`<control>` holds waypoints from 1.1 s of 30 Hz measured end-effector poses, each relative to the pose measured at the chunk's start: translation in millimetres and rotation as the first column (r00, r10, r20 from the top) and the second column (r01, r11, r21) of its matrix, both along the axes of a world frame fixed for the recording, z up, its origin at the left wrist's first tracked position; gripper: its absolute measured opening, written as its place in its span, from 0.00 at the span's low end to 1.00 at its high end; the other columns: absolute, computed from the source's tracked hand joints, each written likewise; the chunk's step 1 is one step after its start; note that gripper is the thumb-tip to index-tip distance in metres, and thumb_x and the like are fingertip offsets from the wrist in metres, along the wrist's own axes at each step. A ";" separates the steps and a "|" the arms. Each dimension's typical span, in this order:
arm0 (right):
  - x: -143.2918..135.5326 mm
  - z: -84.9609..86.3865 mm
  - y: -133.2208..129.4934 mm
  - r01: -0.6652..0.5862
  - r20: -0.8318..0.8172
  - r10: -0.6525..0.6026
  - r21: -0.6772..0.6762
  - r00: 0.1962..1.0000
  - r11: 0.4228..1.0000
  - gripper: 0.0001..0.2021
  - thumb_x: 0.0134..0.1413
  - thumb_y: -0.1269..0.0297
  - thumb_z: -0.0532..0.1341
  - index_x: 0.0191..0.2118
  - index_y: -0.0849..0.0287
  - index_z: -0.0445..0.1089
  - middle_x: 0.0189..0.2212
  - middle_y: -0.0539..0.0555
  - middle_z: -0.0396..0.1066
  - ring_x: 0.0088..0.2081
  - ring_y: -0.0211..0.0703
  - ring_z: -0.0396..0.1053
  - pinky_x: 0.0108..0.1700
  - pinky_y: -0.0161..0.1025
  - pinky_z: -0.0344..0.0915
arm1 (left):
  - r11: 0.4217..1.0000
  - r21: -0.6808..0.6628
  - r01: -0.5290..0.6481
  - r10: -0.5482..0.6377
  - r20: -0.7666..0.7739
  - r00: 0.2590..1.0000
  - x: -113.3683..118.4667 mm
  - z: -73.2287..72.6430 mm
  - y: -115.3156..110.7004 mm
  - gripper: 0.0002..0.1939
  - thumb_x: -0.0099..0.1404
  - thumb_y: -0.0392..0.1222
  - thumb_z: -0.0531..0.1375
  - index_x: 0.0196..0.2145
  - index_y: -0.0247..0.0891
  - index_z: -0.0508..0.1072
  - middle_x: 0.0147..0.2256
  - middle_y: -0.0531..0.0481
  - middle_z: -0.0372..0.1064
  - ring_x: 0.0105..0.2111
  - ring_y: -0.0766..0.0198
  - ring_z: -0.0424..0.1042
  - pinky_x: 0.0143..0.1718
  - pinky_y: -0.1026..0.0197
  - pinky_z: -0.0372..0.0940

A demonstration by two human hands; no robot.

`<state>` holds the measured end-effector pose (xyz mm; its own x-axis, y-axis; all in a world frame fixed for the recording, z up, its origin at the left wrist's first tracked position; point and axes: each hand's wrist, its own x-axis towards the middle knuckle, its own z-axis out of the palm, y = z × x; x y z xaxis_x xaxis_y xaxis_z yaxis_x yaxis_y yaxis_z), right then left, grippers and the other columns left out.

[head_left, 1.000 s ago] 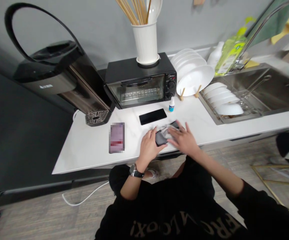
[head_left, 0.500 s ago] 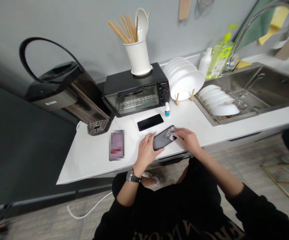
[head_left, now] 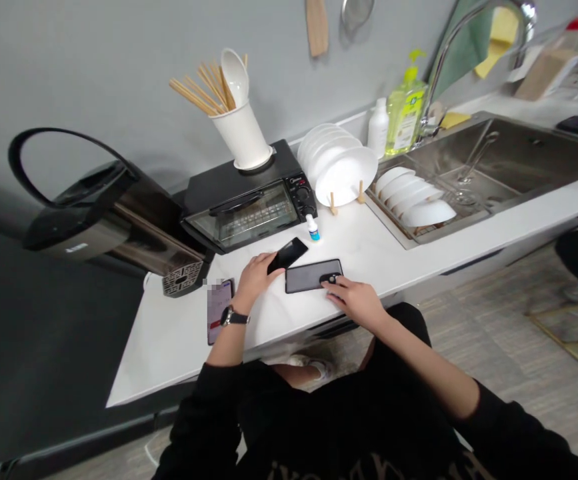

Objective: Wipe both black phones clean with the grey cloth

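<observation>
My left hand (head_left: 257,279) has its fingers closed around the left end of a black phone (head_left: 289,254), whose right end tilts toward the oven. Beside it lies a grey phone case (head_left: 303,276) with a dark rim and a dark oval camera part at its right end. At that end my right hand (head_left: 357,301) grips the case, fingertips over the camera part. Another phone (head_left: 219,308) with a lit, partly blurred screen lies left of my left wrist. A small white bottle with a blue label (head_left: 313,228) stands behind the black phone.
A toaster oven (head_left: 249,200) carries a white utensil holder (head_left: 243,137). On its left stands a tall water dispenser (head_left: 133,227). White plates (head_left: 346,170) in a rack, a soap bottle (head_left: 405,117) and the sink (head_left: 529,167) are to the right. The counter's front edge runs before me.
My left hand has gone from the grey case to the black phone and taken hold of it. The case has turned flatter. The crumpled cloth in my right hand no longer shows.
</observation>
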<state>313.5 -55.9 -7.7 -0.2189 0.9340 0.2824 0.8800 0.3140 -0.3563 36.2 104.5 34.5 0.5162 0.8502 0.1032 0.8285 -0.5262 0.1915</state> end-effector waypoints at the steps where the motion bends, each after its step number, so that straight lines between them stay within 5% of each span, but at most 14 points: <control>1: -1.0 0.9 5.9 -0.010 0.022 0.010 -0.002 1.000 1.000 0.15 0.72 0.61 0.59 0.58 0.49 0.76 0.45 0.54 0.79 0.37 0.44 0.79 0.34 0.37 0.70 | 1.000 0.008 -0.008 0.008 -0.002 1.000 -5.3 -1.0 -8.8 0.27 0.71 0.49 0.63 0.64 0.38 0.71 0.60 0.38 0.72 0.60 0.46 0.71 0.65 0.44 0.64; 9: -8.8 3.2 28.2 -0.008 -0.003 0.008 0.049 1.000 0.999 0.16 0.72 0.69 0.54 0.54 0.50 0.77 0.51 0.56 0.75 0.40 0.44 0.78 0.36 0.37 0.70 | 0.978 0.155 -0.139 0.133 0.045 0.990 -15.8 -16.8 -86.7 0.27 0.69 0.41 0.61 0.65 0.35 0.69 0.63 0.34 0.70 0.62 0.45 0.72 0.64 0.46 0.68; 13: -21.1 -1.4 29.3 -0.126 -0.072 0.129 0.050 0.989 0.991 0.16 0.67 0.75 0.55 0.49 0.51 0.77 0.53 0.56 0.72 0.41 0.42 0.76 0.39 0.37 0.70 | 0.948 0.129 -0.292 0.278 0.118 0.953 -22.3 -17.4 -107.4 0.21 0.73 0.39 0.56 0.61 0.36 0.73 0.46 0.37 0.81 0.43 0.50 0.83 0.46 0.54 0.75; 16: -32.8 -2.0 45.8 -0.168 -0.090 0.171 0.040 0.981 0.985 0.14 0.65 0.76 0.56 0.45 0.52 0.76 0.50 0.54 0.73 0.42 0.43 0.76 0.41 0.37 0.69 | 0.884 0.015 -0.468 0.441 0.312 0.842 -34.7 -14.7 -127.3 0.16 0.75 0.43 0.55 0.53 0.37 0.77 0.30 0.45 0.79 0.27 0.56 0.79 0.33 0.60 0.70; 20: -50.6 1.8 93.0 -0.248 -0.101 0.251 0.038 0.963 0.968 0.13 0.64 0.77 0.57 0.40 0.53 0.76 0.47 0.52 0.75 0.43 0.43 0.75 0.44 0.37 0.69 | 0.800 -0.246 -0.547 0.557 0.642 0.527 -46.3 -10.5 -164.7 0.20 0.74 0.55 0.56 0.47 0.36 0.77 0.30 0.47 0.78 0.28 0.58 0.78 0.32 0.61 0.69; 23: -60.5 8.6 130.9 -0.287 -0.134 0.290 0.044 0.947 0.957 0.14 0.61 0.78 0.57 0.39 0.54 0.77 0.49 0.54 0.75 0.44 0.45 0.75 0.46 0.38 0.69 | 0.784 -0.409 -0.467 0.589 0.726 0.353 -46.4 -6.8 -188.8 0.24 0.72 0.61 0.58 0.45 0.36 0.77 0.33 0.47 0.78 0.33 0.58 0.77 0.36 0.61 0.71; 26: -61.5 19.0 144.5 -0.269 -0.189 0.281 0.087 0.941 0.959 0.18 0.61 0.79 0.54 0.46 0.55 0.78 0.55 0.58 0.72 0.51 0.48 0.74 0.52 0.42 0.69 | 0.775 -0.542 -0.325 0.627 0.726 0.282 -42.2 -5.1 -198.4 0.27 0.68 0.66 0.61 0.41 0.36 0.77 0.31 0.50 0.74 0.31 0.62 0.73 0.33 0.63 0.71; 29: -51.0 25.4 121.7 -0.201 -0.413 0.228 0.107 0.882 0.974 0.19 0.69 0.71 0.50 0.52 0.56 0.77 0.53 0.60 0.73 0.52 0.50 0.73 0.56 0.47 0.69 | 0.753 -0.638 -0.162 0.657 0.710 0.256 -35.8 -9.2 -190.7 0.29 0.65 0.68 0.63 0.41 0.35 0.77 0.30 0.51 0.73 0.28 0.64 0.72 0.29 0.64 0.71; 33: -26.1 13.3 69.7 -0.246 -0.653 0.127 -0.094 0.746 0.965 0.19 0.71 0.53 0.56 0.58 0.53 0.74 0.49 0.56 0.78 0.49 0.50 0.76 0.55 0.47 0.71 | 0.723 -0.690 0.021 0.648 0.689 0.325 -18.7 -20.8 -162.8 0.31 0.65 0.68 0.64 0.46 0.35 0.75 0.31 0.50 0.74 0.28 0.62 0.74 0.31 0.62 0.72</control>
